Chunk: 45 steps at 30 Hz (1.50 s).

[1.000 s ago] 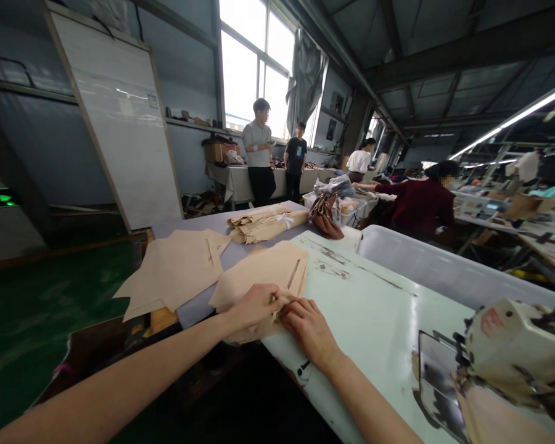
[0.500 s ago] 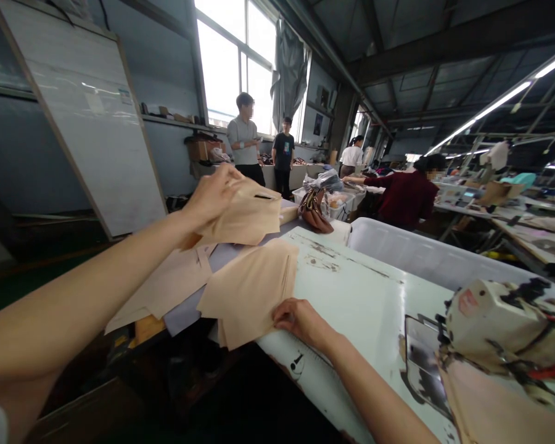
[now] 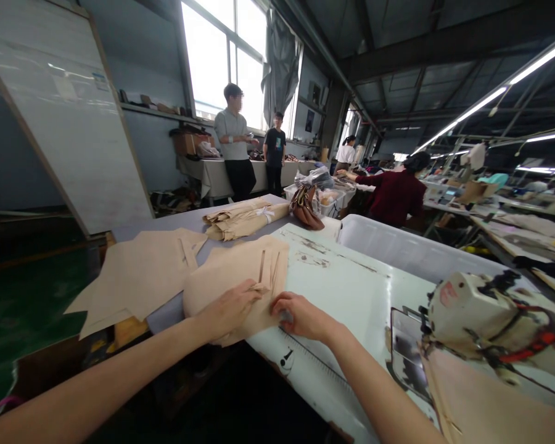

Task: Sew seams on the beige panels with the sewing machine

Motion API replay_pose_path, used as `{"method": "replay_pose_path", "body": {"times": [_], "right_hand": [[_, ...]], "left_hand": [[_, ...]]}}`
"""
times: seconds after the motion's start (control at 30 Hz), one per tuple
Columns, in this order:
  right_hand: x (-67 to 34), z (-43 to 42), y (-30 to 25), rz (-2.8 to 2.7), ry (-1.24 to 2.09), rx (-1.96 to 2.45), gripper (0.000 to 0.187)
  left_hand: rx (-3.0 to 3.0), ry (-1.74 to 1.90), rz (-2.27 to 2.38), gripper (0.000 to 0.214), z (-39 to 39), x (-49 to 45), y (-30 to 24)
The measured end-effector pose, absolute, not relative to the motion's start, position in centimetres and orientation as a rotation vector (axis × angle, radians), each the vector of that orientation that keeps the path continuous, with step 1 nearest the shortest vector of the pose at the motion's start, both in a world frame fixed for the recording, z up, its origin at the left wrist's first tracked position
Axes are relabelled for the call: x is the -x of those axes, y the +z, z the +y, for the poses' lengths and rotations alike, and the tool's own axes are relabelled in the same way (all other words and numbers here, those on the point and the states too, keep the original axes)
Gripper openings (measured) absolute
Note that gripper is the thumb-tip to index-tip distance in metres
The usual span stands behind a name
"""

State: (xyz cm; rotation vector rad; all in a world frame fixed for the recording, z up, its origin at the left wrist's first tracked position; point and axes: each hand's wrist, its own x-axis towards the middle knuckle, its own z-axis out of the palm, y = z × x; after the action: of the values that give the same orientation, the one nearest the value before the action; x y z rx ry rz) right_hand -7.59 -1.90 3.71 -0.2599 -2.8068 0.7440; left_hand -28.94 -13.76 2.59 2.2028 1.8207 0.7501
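Observation:
A stack of tan fabric pieces point(image 3: 222, 265), the upper ones with narrow slits, lies across the front left corner of the pale green table. My left hand point(image 3: 234, 308) reaches over the stack, thumb and fingers pinched on the slit edge of a tan piece. At the stack's right edge my right hand point(image 3: 303, 316) is curled, fingertips on the edge of the pieces. More flat tan pieces point(image 3: 139, 271) are spread to the left. Behind them lies a tied bundle of tan pieces point(image 3: 245, 221). My fingers partly hide what they grip.
A sewing machine point(image 3: 485, 320) stands at the right, with a tan piece point(image 3: 504, 401) before it. A white plastic bin point(image 3: 411, 246) borders the table point(image 3: 342, 296). A brown handbag point(image 3: 306, 209) sits at its far end. A co-worker in dark red point(image 3: 393, 194) and other people are beyond.
My left hand has come down and right with the raised tan piece, bringing it onto the stack. The tied bundle is now uncovered. My right hand has stayed at the stack's edge.

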Motion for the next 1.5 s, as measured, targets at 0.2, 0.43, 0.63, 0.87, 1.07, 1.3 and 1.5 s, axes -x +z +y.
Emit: {"method": "replay_pose_path", "body": {"times": [0.2,0.43,0.63,0.87,1.07,1.3,1.5], "right_hand": [[8.1,-2.5,3.6,-2.935,0.447,0.231,0.022],[9.6,-3.2,3.8,-3.062,0.104,0.298,0.012],[9.7,-2.2,4.3,-2.981,0.309,0.343,0.005],[9.6,-0.7,3.8,-2.867,0.574,0.294,0.015],[9.8,-0.4,3.4,-2.846,0.590,0.291,0.017],[9.2,-0.9,3.2,-2.665,0.426,0.550,0.017],[7.9,-4.7,1.7,-2.668,0.283,0.509,0.010]], "left_hand": [[-2.190,0.683,1.849,0.044,-14.6,26.5,3.2],[-2.104,0.637,2.004,0.062,-13.8,26.5,0.8],[-2.080,0.675,1.936,0.034,-14.0,26.5,1.2],[-2.056,0.685,1.863,0.013,-13.8,26.9,2.3],[-2.054,0.736,1.850,0.013,-13.6,26.6,2.4],[-2.033,0.835,1.920,0.020,-13.1,26.8,2.2],[-2.044,0.884,1.991,0.019,-12.8,27.6,2.9]]}}
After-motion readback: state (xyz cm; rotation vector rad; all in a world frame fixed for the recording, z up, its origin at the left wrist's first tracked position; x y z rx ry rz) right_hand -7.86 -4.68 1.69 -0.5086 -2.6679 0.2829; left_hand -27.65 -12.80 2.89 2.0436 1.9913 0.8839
